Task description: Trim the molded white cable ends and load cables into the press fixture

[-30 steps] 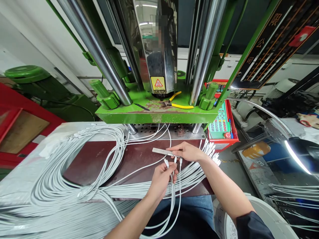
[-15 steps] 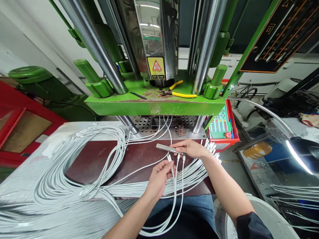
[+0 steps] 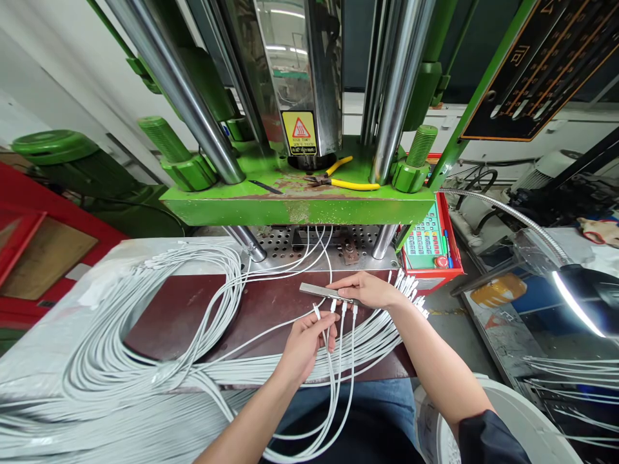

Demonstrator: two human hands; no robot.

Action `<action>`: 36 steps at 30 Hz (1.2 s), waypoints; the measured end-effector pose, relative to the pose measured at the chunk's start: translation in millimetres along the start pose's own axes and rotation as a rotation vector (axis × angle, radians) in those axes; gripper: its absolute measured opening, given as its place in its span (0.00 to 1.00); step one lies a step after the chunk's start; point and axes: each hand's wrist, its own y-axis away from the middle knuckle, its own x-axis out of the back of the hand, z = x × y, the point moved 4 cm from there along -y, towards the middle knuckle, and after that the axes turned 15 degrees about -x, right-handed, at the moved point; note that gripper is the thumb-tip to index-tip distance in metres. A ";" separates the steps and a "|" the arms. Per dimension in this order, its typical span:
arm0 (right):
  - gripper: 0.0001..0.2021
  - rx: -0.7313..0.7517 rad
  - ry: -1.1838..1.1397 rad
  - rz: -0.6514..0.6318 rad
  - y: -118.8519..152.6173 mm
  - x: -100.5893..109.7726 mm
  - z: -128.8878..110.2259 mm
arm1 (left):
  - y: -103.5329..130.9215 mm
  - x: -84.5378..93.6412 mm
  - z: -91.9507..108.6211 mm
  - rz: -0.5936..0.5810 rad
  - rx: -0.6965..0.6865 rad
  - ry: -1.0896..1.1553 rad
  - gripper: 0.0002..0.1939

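My right hand (image 3: 365, 290) grips a flat metal bar (image 3: 314, 291) by its right part, above the brown board (image 3: 275, 299). Three white connectors hang in a row along the bar's lower edge, the rightmost one (image 3: 354, 310) below my fingers. Just left of them, my left hand (image 3: 309, 338) pinches a white cable whose connector (image 3: 316, 311) points up, apart from the bar. The cables curve down toward the lap. Behind my hands lies a thick bundle of white cables (image 3: 242, 368).
A green press (image 3: 300, 211) with steel columns stands ahead, yellow-handled pliers (image 3: 355, 185) on its ledge. Coiled cables (image 3: 91, 335) lie left. At right are a red-framed control panel (image 3: 424, 241), a lamp (image 3: 578, 303) and a white bucket (image 3: 522, 419).
My left hand has shifted slightly left with one cable. A third connector now sits at the bar, where it was beside my left fingers before.
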 end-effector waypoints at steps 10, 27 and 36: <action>0.17 0.049 0.160 0.073 3.7 -2.8 -6.9 | -3.9 1.1 2.3 0.046 -0.019 -0.022 0.13; 0.16 0.029 0.072 0.019 -0.7 7.0 0.3 | -2.2 15.5 1.9 0.037 -0.059 0.008 0.10; 0.16 0.022 0.068 0.013 1.0 4.5 -1.7 | -2.7 14.8 4.1 0.049 -0.031 0.033 0.11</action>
